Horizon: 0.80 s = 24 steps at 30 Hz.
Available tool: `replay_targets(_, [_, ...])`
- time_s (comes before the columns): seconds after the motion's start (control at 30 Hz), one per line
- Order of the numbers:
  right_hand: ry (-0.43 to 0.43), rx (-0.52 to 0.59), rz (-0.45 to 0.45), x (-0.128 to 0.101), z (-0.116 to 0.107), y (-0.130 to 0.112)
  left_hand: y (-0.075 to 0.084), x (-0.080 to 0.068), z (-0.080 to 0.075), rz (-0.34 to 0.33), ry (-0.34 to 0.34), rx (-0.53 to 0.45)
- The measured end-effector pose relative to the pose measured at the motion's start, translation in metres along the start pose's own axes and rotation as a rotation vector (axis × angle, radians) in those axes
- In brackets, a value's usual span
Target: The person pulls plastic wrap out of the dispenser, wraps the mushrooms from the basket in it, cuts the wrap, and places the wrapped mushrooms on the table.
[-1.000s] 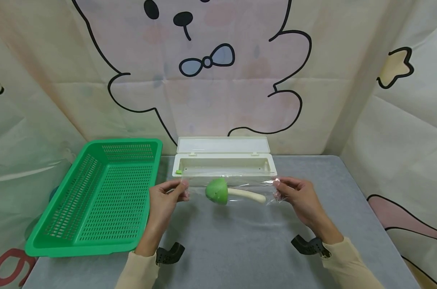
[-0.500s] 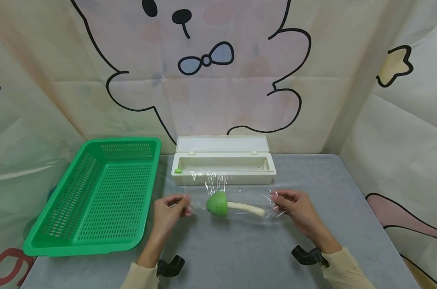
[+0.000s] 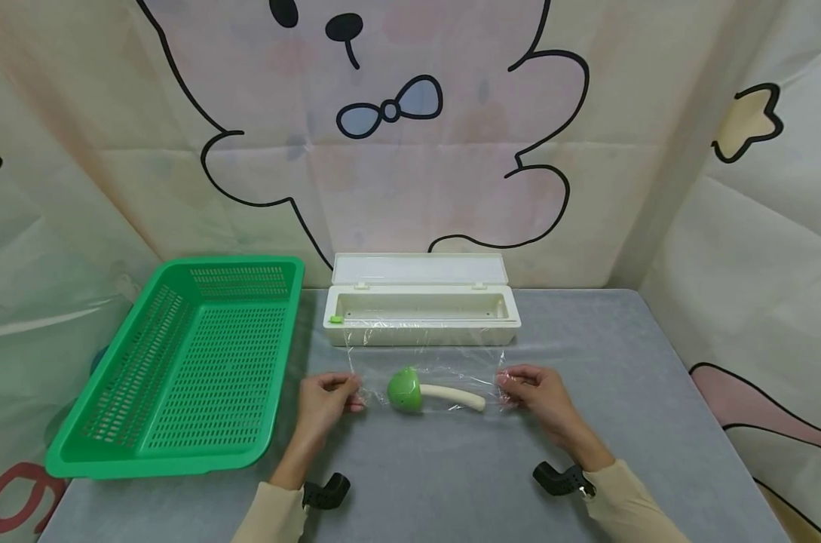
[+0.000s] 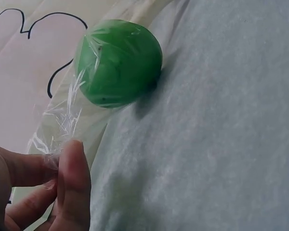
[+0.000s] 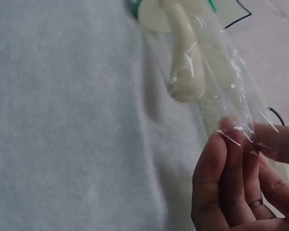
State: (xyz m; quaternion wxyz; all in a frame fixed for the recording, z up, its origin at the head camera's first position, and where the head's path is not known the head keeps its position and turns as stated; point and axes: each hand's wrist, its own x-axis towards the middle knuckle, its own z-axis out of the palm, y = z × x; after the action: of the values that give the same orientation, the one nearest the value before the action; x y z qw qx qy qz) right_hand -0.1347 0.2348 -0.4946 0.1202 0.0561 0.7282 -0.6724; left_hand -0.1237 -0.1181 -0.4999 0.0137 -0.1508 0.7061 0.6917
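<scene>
Cling film [image 3: 429,369] stretches from the open white dispenser box [image 3: 420,308] toward six o'clock, draped over a toy mushroom [image 3: 432,391] with a green cap and cream stem lying on the grey table [image 3: 654,392]. The left hand [image 3: 324,400] pinches the film's corner at nine o'clock of the mushroom; the right hand [image 3: 534,391] pinches the corner at three o'clock. A green basket [image 3: 179,369] sits farther toward nine o'clock.

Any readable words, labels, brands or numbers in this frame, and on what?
None can be read.
The backdrop shows only cartoon outlines; a red shape at its lower left is cut off, illegible.
The white box, green basket and plastic wrap show no print.
</scene>
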Motion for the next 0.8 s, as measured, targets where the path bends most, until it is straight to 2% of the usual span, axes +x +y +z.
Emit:
replay_targets(0.17, [0.043,-0.054,-0.010,0.007,0.003,0.006,-0.004,0.008,-0.002,-0.023,-0.040,-0.004])
replay_targets(0.37, [0.075,-0.135,-0.012,0.013,0.006,0.007,-0.006,0.013,-0.005,-0.054,-0.077,-0.060])
replay_targets(0.63, [0.100,-0.079,-0.012,0.012,0.008,0.006,-0.006,0.014,-0.007,-0.048,-0.100,-0.139])
replay_targets(0.8, [0.073,-0.029,-0.031,0.011,0.008,0.008,-0.004,0.012,-0.007,-0.024,-0.098,-0.145])
